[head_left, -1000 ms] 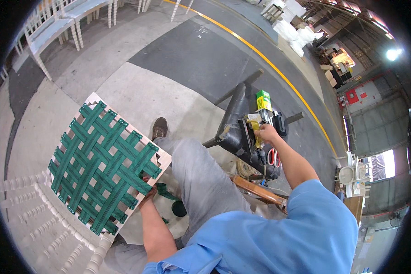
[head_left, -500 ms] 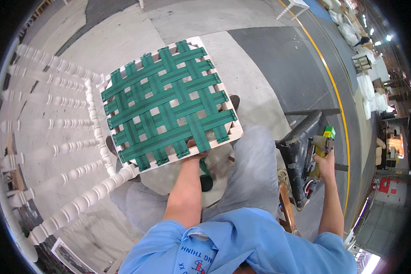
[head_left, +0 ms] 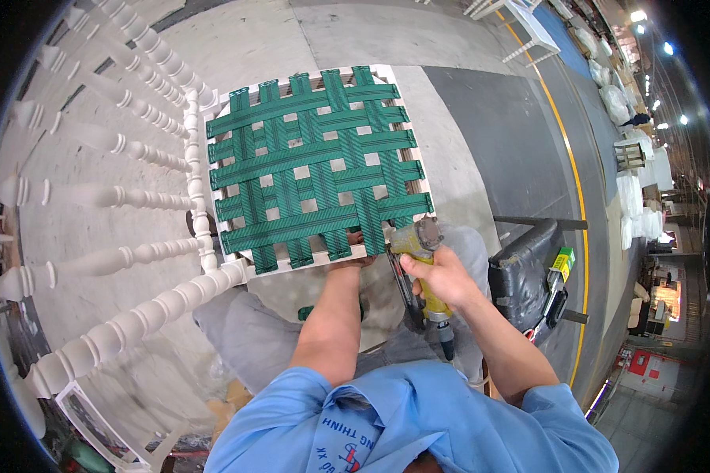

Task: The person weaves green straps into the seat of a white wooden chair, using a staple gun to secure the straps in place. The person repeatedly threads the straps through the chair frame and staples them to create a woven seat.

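The seat frame (head_left: 317,167), a square of white wood laced with woven green straps, rested on my lap, tilted up toward me. Just to the left of the frame lay white turned chair legs (head_left: 134,197) in a row across the concrete floor (head_left: 481,118). At the frame's near edge my left hand (head_left: 353,254) gripped the wood from underneath, fingers mostly hidden. My right hand (head_left: 443,277) was wrapped around a yellow staple gun (head_left: 420,254), its nose at the frame's near right corner.
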The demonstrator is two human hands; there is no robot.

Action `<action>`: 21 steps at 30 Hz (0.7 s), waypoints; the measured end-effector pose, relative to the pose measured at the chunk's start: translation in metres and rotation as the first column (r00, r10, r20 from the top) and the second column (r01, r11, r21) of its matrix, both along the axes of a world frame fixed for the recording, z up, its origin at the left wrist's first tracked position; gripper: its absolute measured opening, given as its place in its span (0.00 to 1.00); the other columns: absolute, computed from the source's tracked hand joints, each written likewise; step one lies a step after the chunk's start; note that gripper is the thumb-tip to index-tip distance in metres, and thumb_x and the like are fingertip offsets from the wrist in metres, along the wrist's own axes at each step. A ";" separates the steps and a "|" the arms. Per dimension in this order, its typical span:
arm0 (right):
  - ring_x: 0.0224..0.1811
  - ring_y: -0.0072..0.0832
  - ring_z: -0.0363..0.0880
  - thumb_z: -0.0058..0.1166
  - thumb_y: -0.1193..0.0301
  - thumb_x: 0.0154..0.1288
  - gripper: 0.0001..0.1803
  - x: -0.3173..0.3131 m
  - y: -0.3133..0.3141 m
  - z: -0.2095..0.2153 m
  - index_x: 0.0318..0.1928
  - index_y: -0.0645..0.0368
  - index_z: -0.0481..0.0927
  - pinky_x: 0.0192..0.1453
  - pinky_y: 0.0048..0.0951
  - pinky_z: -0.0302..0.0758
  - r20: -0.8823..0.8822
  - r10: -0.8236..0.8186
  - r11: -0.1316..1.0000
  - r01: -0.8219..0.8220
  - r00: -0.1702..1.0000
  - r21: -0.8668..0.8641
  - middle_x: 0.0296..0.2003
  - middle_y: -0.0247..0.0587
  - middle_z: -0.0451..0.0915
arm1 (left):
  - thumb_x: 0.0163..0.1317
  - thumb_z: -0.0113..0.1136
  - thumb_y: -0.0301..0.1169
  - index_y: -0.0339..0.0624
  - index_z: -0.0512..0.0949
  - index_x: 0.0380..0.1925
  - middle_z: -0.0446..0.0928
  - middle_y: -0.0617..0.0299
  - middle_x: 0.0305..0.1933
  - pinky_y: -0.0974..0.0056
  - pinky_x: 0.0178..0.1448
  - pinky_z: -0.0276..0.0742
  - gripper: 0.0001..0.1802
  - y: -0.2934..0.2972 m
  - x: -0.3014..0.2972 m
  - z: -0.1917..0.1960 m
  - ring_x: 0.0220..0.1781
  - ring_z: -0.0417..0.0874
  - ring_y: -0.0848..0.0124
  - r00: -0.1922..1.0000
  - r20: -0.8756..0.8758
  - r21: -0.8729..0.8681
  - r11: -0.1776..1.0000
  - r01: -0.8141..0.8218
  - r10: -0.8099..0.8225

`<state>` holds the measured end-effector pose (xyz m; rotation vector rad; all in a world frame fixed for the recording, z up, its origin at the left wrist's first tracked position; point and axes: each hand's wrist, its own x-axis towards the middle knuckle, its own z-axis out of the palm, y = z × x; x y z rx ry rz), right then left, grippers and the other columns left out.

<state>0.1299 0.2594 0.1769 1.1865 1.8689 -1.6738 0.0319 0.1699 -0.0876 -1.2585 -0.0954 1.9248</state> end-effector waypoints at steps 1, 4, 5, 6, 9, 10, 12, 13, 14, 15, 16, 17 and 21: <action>0.26 0.23 0.80 0.64 0.57 0.75 0.22 -0.001 -0.002 -0.005 0.55 0.63 0.79 0.31 0.29 0.77 0.016 0.006 1.000 -0.006 1.000 0.000 0.35 0.35 0.83 | 0.75 0.58 0.45 0.39 0.82 0.49 0.87 0.57 0.40 0.55 0.39 0.91 0.19 0.000 0.000 0.000 0.35 0.89 0.59 1.000 -0.001 0.002 1.000 -0.003 0.003; 0.23 0.24 0.79 0.64 0.57 0.75 0.24 -0.002 -0.005 -0.014 0.56 0.64 0.78 0.27 0.31 0.77 0.088 0.028 0.997 -0.034 0.996 0.071 0.36 0.37 0.83 | 0.74 0.58 0.45 0.39 0.82 0.49 0.87 0.57 0.40 0.55 0.39 0.91 0.19 0.001 0.000 -0.001 0.36 0.89 0.59 1.000 0.008 0.013 1.000 -0.009 0.009; 0.23 0.24 0.79 0.64 0.57 0.75 0.24 -0.002 -0.005 -0.015 0.56 0.64 0.78 0.26 0.31 0.77 0.079 0.028 0.997 -0.033 0.996 0.073 0.35 0.37 0.83 | 0.74 0.58 0.45 0.39 0.82 0.49 0.87 0.57 0.40 0.55 0.39 0.91 0.19 0.002 -0.001 -0.001 0.36 0.89 0.59 1.000 0.010 0.019 1.000 -0.012 0.012; 0.22 0.24 0.79 0.65 0.57 0.75 0.24 -0.003 -0.004 -0.016 0.56 0.65 0.77 0.26 0.31 0.77 0.067 0.026 0.997 -0.031 0.997 0.068 0.35 0.37 0.83 | 0.74 0.58 0.45 0.39 0.82 0.49 0.87 0.57 0.40 0.54 0.39 0.91 0.19 0.003 -0.001 -0.001 0.36 0.89 0.59 1.000 0.011 0.021 1.000 -0.012 0.012; 0.22 0.24 0.79 0.65 0.57 0.75 0.24 -0.004 -0.005 -0.018 0.55 0.65 0.77 0.26 0.31 0.77 0.063 0.032 0.997 -0.036 0.998 0.074 0.34 0.37 0.83 | 0.74 0.58 0.45 0.39 0.82 0.49 0.87 0.57 0.41 0.54 0.38 0.91 0.19 0.004 -0.003 -0.001 0.36 0.89 0.59 1.000 0.014 0.027 1.000 -0.014 0.014; 0.22 0.24 0.79 0.65 0.57 0.75 0.24 -0.004 -0.006 -0.017 0.55 0.65 0.77 0.26 0.31 0.77 0.074 0.037 0.996 -0.043 0.997 0.083 0.33 0.37 0.82 | 0.74 0.58 0.45 0.39 0.82 0.49 0.87 0.57 0.41 0.54 0.38 0.91 0.19 0.005 -0.003 -0.001 0.36 0.89 0.59 1.000 0.009 0.024 1.000 -0.014 0.014; 0.21 0.24 0.79 0.65 0.57 0.75 0.24 -0.006 -0.006 -0.016 0.55 0.65 0.76 0.25 0.31 0.77 0.077 0.061 0.994 -0.068 0.995 0.090 0.32 0.37 0.82 | 0.74 0.58 0.45 0.39 0.82 0.49 0.87 0.57 0.41 0.54 0.38 0.91 0.19 0.005 -0.004 -0.001 0.36 0.89 0.59 1.000 0.013 0.027 1.000 -0.013 0.012; 0.21 0.24 0.78 0.65 0.58 0.75 0.24 -0.006 -0.006 -0.015 0.55 0.66 0.76 0.25 0.31 0.77 0.088 0.071 0.991 -0.080 0.994 0.106 0.31 0.37 0.82 | 0.74 0.58 0.45 0.39 0.82 0.49 0.87 0.57 0.41 0.54 0.38 0.91 0.19 0.005 -0.004 -0.001 0.36 0.89 0.59 1.000 0.006 0.026 1.000 -0.014 0.014; 0.21 0.24 0.78 0.65 0.58 0.75 0.24 -0.007 -0.006 -0.014 0.55 0.66 0.76 0.25 0.31 0.77 0.084 0.079 0.991 -0.087 0.993 0.105 0.31 0.37 0.82 | 0.74 0.58 0.45 0.39 0.82 0.49 0.87 0.57 0.41 0.54 0.38 0.91 0.19 0.006 -0.005 -0.001 0.36 0.89 0.59 1.000 0.007 0.030 0.999 -0.018 0.018; 0.21 0.24 0.79 0.64 0.58 0.75 0.23 -0.006 -0.008 -0.014 0.55 0.66 0.76 0.25 0.31 0.77 0.092 0.084 0.990 -0.093 0.992 0.107 0.31 0.37 0.82 | 0.74 0.58 0.45 0.39 0.82 0.49 0.87 0.57 0.41 0.54 0.38 0.91 0.19 0.005 -0.004 -0.001 0.36 0.89 0.59 1.000 0.010 0.031 0.999 -0.020 0.019; 0.21 0.23 0.79 0.64 0.58 0.75 0.23 -0.005 -0.010 -0.012 0.55 0.66 0.76 0.25 0.31 0.77 0.104 0.086 0.990 -0.097 0.991 0.104 0.31 0.37 0.82 | 0.74 0.58 0.45 0.39 0.82 0.49 0.87 0.57 0.41 0.54 0.38 0.91 0.19 0.005 -0.004 -0.001 0.36 0.89 0.59 1.000 0.008 0.030 0.999 -0.019 0.019; 0.21 0.23 0.79 0.64 0.58 0.75 0.23 -0.007 -0.013 -0.013 0.55 0.66 0.76 0.25 0.30 0.77 0.101 0.090 0.990 -0.100 0.991 0.103 0.31 0.37 0.82 | 0.74 0.58 0.45 0.39 0.82 0.49 0.87 0.57 0.41 0.54 0.38 0.91 0.19 0.005 -0.004 -0.001 0.36 0.89 0.58 1.000 0.010 0.033 0.999 -0.019 0.018; 0.21 0.23 0.79 0.64 0.58 0.75 0.23 -0.010 -0.019 -0.012 0.55 0.65 0.75 0.25 0.30 0.76 0.097 0.092 0.990 -0.101 0.991 0.095 0.33 0.37 0.82 | 0.74 0.58 0.45 0.39 0.82 0.49 0.87 0.57 0.41 0.54 0.38 0.91 0.19 0.005 -0.004 0.000 0.36 0.89 0.58 1.000 0.011 0.038 0.999 -0.018 0.018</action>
